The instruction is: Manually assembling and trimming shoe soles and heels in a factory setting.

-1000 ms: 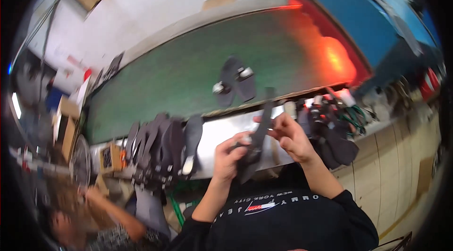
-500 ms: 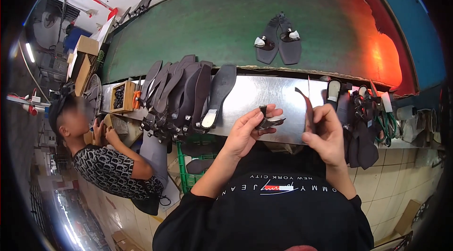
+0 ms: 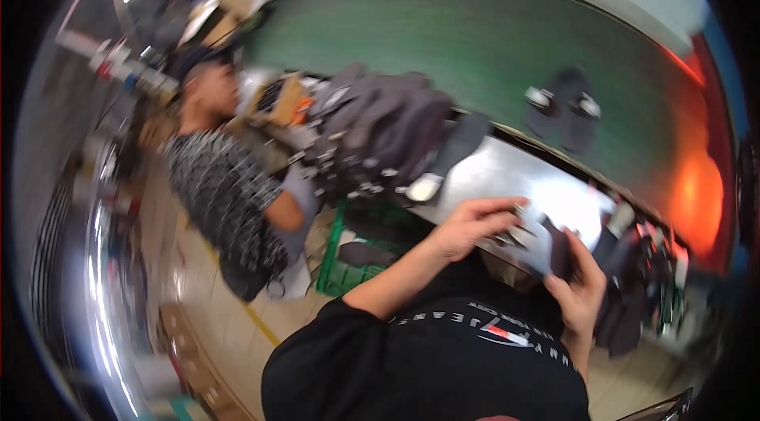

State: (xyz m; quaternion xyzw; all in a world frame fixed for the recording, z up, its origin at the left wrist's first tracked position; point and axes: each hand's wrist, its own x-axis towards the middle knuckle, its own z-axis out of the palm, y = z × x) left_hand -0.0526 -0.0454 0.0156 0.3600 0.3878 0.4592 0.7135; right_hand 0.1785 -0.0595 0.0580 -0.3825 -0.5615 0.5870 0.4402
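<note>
Over the steel worktop (image 3: 467, 175), my left hand (image 3: 475, 229) pinches a small dark sandal strap (image 3: 514, 236) with a pale, shiny part; motion smears its detail. To its right, my right hand (image 3: 584, 285) grips a thin, dark sandal sole (image 3: 560, 250) between thumb and fingers. The strap and the sole are held apart. Left of my hands, many dark soles (image 3: 380, 116) lie in an overlapping pile, with pale pads and shiny bits at their near ends. A pair of dark sandals (image 3: 571, 108) with white ornaments rests on the green conveyor belt (image 3: 443, 33).
A co-worker (image 3: 229, 175) sits at the left beside an open wooden box (image 3: 286, 100). Below the pile stands a green crate (image 3: 331, 266) holding dark soles. More soles (image 3: 621, 302) and tools crowd the worktop's right end. Red light glows over the belt's right end (image 3: 689, 191).
The whole view has swung and tilted, so the bench now slants down to the right and blurs. Both hands still hold their pieces; the sole shows more of its flat face.
</note>
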